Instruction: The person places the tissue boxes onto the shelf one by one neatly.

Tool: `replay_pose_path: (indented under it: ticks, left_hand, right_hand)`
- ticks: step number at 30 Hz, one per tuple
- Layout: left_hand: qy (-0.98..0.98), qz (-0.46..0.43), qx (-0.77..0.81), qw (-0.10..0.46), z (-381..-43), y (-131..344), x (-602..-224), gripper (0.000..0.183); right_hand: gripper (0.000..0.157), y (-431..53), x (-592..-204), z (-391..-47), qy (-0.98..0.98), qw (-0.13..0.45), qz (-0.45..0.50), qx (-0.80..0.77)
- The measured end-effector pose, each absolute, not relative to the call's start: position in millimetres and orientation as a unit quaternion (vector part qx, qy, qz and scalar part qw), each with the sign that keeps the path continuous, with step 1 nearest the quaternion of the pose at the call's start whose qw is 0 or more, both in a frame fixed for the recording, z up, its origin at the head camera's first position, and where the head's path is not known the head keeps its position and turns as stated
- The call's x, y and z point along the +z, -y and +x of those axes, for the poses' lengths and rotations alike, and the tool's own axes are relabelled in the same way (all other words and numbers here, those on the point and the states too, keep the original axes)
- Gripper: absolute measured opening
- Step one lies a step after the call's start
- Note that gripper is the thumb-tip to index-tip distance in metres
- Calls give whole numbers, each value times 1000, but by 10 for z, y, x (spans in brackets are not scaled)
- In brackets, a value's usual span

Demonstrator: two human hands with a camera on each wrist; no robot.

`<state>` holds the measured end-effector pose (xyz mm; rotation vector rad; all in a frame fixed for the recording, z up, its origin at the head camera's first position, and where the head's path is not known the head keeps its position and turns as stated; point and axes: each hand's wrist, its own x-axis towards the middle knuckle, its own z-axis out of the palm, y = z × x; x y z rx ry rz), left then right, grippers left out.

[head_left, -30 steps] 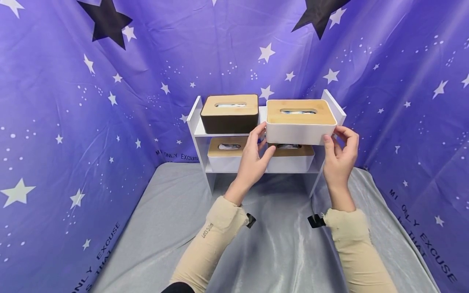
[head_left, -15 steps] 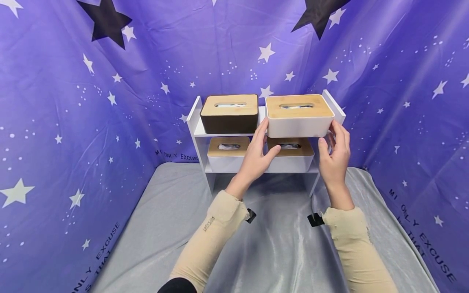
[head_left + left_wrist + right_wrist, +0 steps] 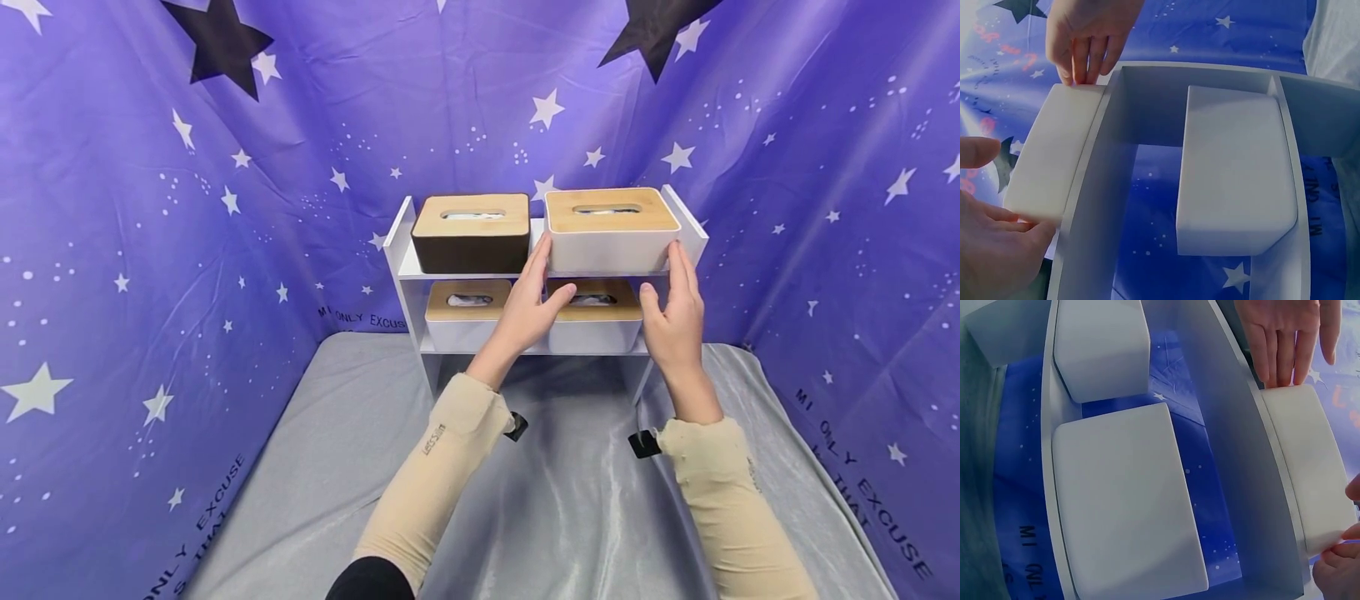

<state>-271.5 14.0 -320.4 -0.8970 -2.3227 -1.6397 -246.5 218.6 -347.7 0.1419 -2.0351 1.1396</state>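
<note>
A white tissue box (image 3: 611, 252) with a bamboo lid sits on the upper shelf, at its right side. My left hand (image 3: 525, 312) touches the box's left front corner with straight fingers, thumb held apart. At the right front corner, the straight fingers of my right hand (image 3: 675, 325) rest against the white wall. Both wrist views show the hands at opposite ends of this box, its front flush along the shelf edge. To its left stands a dark tissue box (image 3: 471, 254) with a similar lid, apart from it by a small gap.
Two more white tissue boxes (image 3: 459, 335) stand on the lower level of the white shelf rack (image 3: 409, 287), the right one partly behind my left thumb. Side panels rise at both ends of the upper shelf. Grey cloth (image 3: 570, 500) covers the table; a purple star curtain (image 3: 450, 100) surrounds it.
The white tissue box has moved back and settled onto the upper shelf. My hands have followed it, and the right hand's curled grip has loosened into straight fingers at the corner.
</note>
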Motion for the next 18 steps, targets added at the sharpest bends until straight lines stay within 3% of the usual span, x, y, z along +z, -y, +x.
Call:
replay_pose_path:
  ticks: [10,18]
  left_hand:
    - [771,-299,-559,68,-2742,-153,-3220,79]
    - [771,-310,-551,69,-2649,-58,-3365,79]
  right_hand:
    - [68,-2213,-3451,-2469,833,341,60,432]
    - [68,-2303,-3544,-2390,832,353,73,423]
